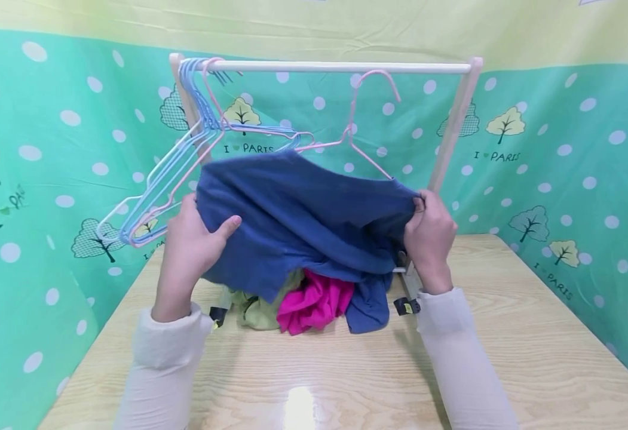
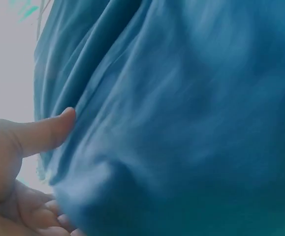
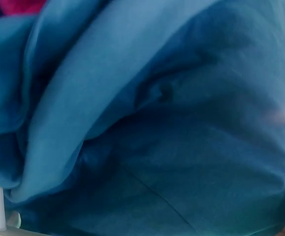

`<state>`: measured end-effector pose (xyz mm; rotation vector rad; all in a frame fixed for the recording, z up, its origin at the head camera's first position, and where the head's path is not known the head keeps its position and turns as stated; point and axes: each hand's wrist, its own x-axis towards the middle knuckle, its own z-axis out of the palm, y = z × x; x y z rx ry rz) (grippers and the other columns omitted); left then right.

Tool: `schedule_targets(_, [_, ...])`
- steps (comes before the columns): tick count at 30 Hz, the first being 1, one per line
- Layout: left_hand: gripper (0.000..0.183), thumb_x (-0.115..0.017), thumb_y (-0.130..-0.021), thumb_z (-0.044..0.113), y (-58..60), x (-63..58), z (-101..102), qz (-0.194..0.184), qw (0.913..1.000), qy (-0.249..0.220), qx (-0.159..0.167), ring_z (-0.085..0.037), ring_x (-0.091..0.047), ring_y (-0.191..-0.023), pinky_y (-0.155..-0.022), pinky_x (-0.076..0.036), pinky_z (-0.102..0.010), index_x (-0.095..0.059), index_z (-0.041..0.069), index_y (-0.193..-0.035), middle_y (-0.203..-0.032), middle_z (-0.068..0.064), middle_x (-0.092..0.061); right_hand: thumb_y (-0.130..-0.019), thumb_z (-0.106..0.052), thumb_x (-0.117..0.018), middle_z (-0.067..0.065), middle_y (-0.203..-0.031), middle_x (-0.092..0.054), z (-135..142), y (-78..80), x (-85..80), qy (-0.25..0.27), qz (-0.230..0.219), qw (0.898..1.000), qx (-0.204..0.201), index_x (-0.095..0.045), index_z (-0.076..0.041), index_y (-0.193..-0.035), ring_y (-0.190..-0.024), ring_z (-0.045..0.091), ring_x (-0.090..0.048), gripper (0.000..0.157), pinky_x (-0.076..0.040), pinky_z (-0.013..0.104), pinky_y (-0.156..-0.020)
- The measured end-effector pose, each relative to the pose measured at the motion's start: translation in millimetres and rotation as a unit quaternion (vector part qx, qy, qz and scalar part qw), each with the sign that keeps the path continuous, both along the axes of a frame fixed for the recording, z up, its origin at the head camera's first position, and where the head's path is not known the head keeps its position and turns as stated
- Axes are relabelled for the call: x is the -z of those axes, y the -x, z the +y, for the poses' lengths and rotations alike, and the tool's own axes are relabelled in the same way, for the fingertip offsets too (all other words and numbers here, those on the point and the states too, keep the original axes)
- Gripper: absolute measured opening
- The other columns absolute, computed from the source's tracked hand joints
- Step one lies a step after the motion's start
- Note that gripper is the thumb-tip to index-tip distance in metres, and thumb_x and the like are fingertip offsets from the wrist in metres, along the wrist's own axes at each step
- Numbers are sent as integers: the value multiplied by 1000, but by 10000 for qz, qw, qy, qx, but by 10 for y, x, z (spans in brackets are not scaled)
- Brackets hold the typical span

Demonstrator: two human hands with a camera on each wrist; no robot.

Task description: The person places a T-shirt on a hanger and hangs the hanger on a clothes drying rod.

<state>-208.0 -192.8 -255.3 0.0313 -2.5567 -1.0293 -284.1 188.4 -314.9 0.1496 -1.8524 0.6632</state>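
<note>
A dark blue shirt (image 1: 292, 215) is spread between my two hands, in front of the rack. A pink hanger (image 1: 352, 113) rises from behind its top edge; the hanger's lower part is hidden by the cloth. My left hand (image 1: 192, 245) is at the shirt's left edge, thumb stretched over the front and spread from the fingers, which lie behind the cloth. The left wrist view shows that thumb touching the folds of the shirt (image 2: 172, 123). At the upper right corner, my right hand (image 1: 432, 230) grips the fabric with curled fingers. Cloth (image 3: 191, 123) fills most of the right wrist view.
A white clothes rack (image 1: 324, 66) stands on the wooden table (image 1: 303, 370). Several blue hangers (image 1: 198, 101) and a pink one (image 1: 214, 98) hang at its left end. Below the shirt lie a magenta garment (image 1: 316, 301), a light green one (image 1: 262, 313) and blue cloth (image 1: 368, 307).
</note>
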Motion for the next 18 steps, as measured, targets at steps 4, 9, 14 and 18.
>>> schedule_targets(4, [64, -68, -98, 43, 52, 47, 36, -43, 9995, 242, 192, -43, -60, -104, -85, -50, -57, -48, -6, -134, -115, -27, -62, -108, -26, -51, 25, -94, -70, 11, -25, -24, 95, 36, 9999, 14, -67, 6, -105, -81, 48, -67, 35, -47, 62, -61])
schedule_targets(9, [32, -64, -102, 27, 52, 75, 21, 530, 9972, 504, -121, -38, -60, -83, -68, -47, -48, -61, -5, -104, -91, -23, -63, -108, -24, -51, 26, -95, -70, 22, -52, -48, 102, 2, 9999, -32, -67, 6, -105, -83, 48, -67, 35, -48, 62, -63])
schedule_targets(14, [25, -65, -100, 19, -30, 24, -28, 856, 9939, 512, -465, -44, -63, -84, -71, -49, -54, -66, -6, -99, -88, -26, -67, -106, -19, -55, 26, -99, -71, 55, -55, -77, 305, -105, 9994, -94, -68, 7, -105, -84, 48, -68, 29, -49, 64, -68])
schedule_targets(18, [24, -68, -98, 14, -59, -6, -66, 1055, 9894, 706, -698, -54, -61, -96, -84, -46, -63, -68, -10, -103, -96, -33, -68, -106, -17, -56, 26, -102, -71, 92, -56, -93, 368, -216, 9990, -104, -68, 7, -107, -88, 49, -68, 27, -49, 65, -72])
